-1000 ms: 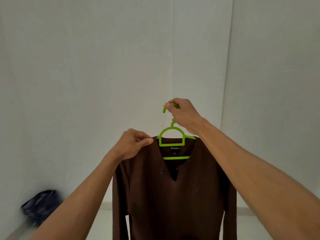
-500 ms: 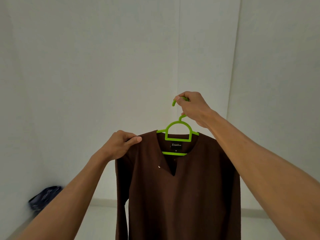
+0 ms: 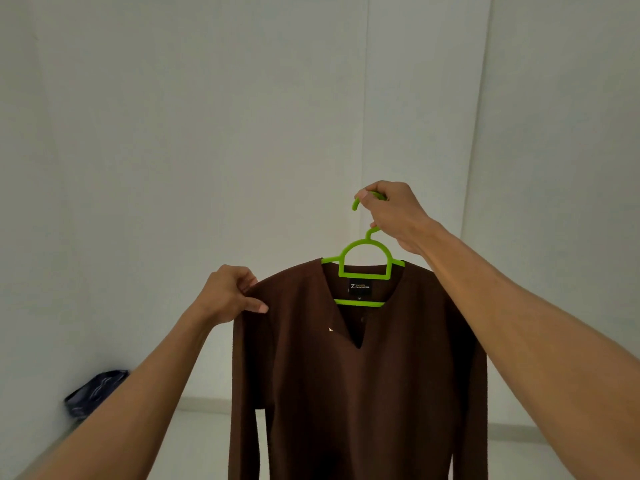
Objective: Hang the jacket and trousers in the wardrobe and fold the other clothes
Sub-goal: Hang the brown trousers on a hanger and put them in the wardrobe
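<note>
A brown long-sleeved top (image 3: 363,393) with a V-shaped neckline hangs on a bright green plastic hanger (image 3: 365,268), held up in the air in front of pale walls (image 3: 173,133) that meet in a corner behind it. The right hand (image 3: 394,216) is curled around the hanger's hook, with the tip of the hook poking out past the fingers on the left side, so the whole weight of the garment hangs from this grip. The left hand (image 3: 230,297) pinches the fabric at the top's left shoulder seam, thumb pressed on the front of the cloth and the other fingers tucked behind it. The 2 hands are well apart, 1 at the hook and 1 at the shoulder, the left lower than the right. A small black label (image 3: 359,287) shows inside the back of the collar, between the hanger's 2 horizontal bars. Both sleeves hang straight down beside the body of the top, and its hem runs off the lower edge of the view. Low on the left, near the base of the wall, lies a crumpled dark blue item (image 3: 93,393), blurred and too unclear to identify. A pale floor (image 3: 201,441) shows below and behind the garment.
</note>
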